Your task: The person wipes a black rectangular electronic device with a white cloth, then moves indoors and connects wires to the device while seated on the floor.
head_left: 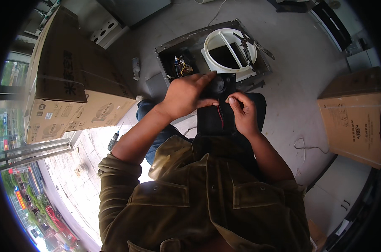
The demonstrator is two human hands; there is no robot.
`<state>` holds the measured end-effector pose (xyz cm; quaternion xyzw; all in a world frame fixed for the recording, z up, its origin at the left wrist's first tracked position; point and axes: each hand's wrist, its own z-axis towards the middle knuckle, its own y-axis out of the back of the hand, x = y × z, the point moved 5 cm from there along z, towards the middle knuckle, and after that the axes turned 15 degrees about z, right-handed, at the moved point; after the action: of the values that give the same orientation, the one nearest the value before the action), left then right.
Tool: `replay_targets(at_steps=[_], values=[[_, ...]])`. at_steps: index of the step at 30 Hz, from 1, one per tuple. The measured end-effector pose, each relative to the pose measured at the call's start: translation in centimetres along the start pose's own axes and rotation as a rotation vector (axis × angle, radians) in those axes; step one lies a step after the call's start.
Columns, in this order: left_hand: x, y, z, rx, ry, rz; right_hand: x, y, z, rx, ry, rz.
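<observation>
My left hand (185, 95) is closed around a black square fan (218, 85), held over my lap with its round middle facing up. A thin red wire (220, 118) hangs below the left thumb. Close beside the fan's lower right corner, my right hand (244, 112) has thumb and forefinger pinched together; whatever is between them is too small to make out. Under both hands lies a black panel or box (207, 122) on my lap. Just beyond is an opened metal housing (165, 51) with a white round ring frame (208, 45) and a bundle of coloured wires (183, 67).
Pliers (246, 42) rest across the ring's right side. Large cardboard boxes (79, 101) stand at the left, another carton (352, 115) at the right. A cordless drill (113, 140) and a spray can (136, 68) are on the left. A white cable (303, 147) lies on the floor.
</observation>
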<state>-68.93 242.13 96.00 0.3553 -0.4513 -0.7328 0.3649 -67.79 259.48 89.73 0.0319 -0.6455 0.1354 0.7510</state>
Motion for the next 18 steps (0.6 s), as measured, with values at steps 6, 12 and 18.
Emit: replay_targets(at_steps=[6, 12, 18], values=[[3.2, 1.2, -0.6, 0.124, 0.280, -0.322, -0.7, 0.6, 0.1, -0.024, -0.058, 0.022], [-0.2, 1.1, -0.5, 0.092, 0.113, 0.041, -0.8, -0.1, -0.1, -0.001, -0.059, -0.042], [-1.2, -0.6, -0.2, 0.060, 0.079, 0.155, -0.5, -0.3, -0.3, 0.001, 0.021, -0.073]])
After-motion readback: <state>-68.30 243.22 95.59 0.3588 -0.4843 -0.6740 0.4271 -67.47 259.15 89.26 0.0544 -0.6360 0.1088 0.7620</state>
